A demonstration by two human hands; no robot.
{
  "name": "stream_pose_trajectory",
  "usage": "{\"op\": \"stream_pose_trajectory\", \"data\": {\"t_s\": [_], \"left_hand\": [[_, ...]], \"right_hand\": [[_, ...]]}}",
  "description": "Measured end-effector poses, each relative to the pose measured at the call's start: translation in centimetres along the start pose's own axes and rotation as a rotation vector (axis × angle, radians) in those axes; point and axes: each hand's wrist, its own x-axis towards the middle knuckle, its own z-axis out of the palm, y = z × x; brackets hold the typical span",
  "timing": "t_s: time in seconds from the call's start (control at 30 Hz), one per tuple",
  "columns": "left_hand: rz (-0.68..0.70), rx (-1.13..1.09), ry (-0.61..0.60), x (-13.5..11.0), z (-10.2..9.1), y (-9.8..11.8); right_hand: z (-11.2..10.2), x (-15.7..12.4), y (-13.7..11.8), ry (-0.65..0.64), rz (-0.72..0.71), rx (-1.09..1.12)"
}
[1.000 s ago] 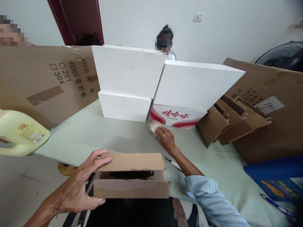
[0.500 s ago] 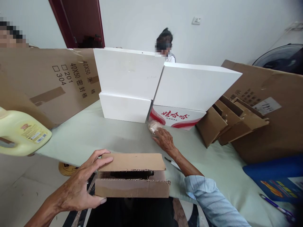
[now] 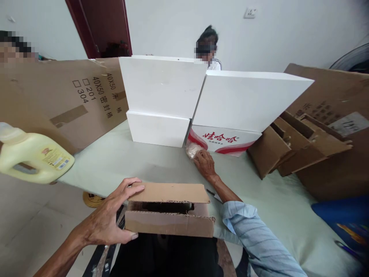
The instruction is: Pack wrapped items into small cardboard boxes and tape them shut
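Plain white wall [image 3: 167, 27] over there, a socket [image 3: 250, 13] on it, dark red door [image 3: 105, 27] leftward, pale tiled floor [image 3: 40, 231], green-covered table [image 3: 157, 161], perhaps a fan [image 3: 353, 60] far right

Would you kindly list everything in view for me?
small box: one, brown cardboard, lower centre
plastic bundle: one, clear, centre
table: one, pale green, beneath
slim tool: one, dark-tipped, right of small box
white boxes: four, white, one red-printed, upper centre
large cartons: two, brown, left, right
cut cardboard pieces: several, brown, before right carton
jug: one, pale yellow, left
container: one, blue, right
pen: one, purplish, lower right
round item: one, yellow, below table
door: one, dark red, upper left
socket: one, white, upper right
fan: one, dark, upper right
people: two, partly hidden, background
lap: one, black, bottom centre
sleeve: one, light blue, right arm
left hand: one, gripping small box
right hand: one, on bundle
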Motion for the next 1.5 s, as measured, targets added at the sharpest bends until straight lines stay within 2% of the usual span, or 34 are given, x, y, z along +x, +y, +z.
{"op": "stream_pose_trajectory", "data": {"t_s": [0.17,0.3,0.4,0.53,0.63,0.73,0.87,0.93,1.1,1.33,1.43,1.5], "left_hand": [[-0.026,-0.025,0.018,0.1,0.0,0.0],[-0.034,-0.137,0.092,-0.1,0.6,-0.6],[-0.02,-0.205,0.16,-0.4,1.2,-1.1],[-0.009,-0.165,0.18,-0.2,1.2,-1.0],[0.019,-0.13,0.168,0.2,0.9,-0.6],[0.029,-0.153,0.2,0.5,0.9,-0.3],[0.01,-0.209,0.288,0.5,1.4,-0.6],[0.015,-0.19,0.273,0.4,1.4,-0.8],[0.094,-0.023,0.112,0.3,0.1,-0.6],[0.058,0.11,-0.197,2.0,-2.9,1.5],[0.079,0.14,-0.308,3.0,-3.9,2.1],[0.101,0.141,-0.335,3.4,-4.3,2.3]], "right_hand": [[-1.0,0.9,-0.8,0.009,0.046,0.103],[-3.7,0.5,-2.1,0.054,0.07,0.218],[-7.1,-1.2,-3.9,0.12,0.086,0.332],[-13.6,-4.9,-7.5,0.151,0.066,0.488],[-18.3,-7.2,-10.2,0.101,-0.077,0.685],[-21.1,-8.1,-12.0,0.032,-0.223,0.757],[-22.1,-8.3,-12.6,0.0,-0.313,0.702],[-22.1,-8.5,-12.6,-0.008,-0.361,0.701],[-22.9,-8.9,-12.5,-0.064,-0.428,0.732],[-24.8,-8.1,-14.2,-0.399,-0.59,0.638],[-25.3,-7.6,-15.2,-0.442,-0.654,0.562],[-25.4,-7.5,-15.6,-0.438,-0.674,0.496]]}}
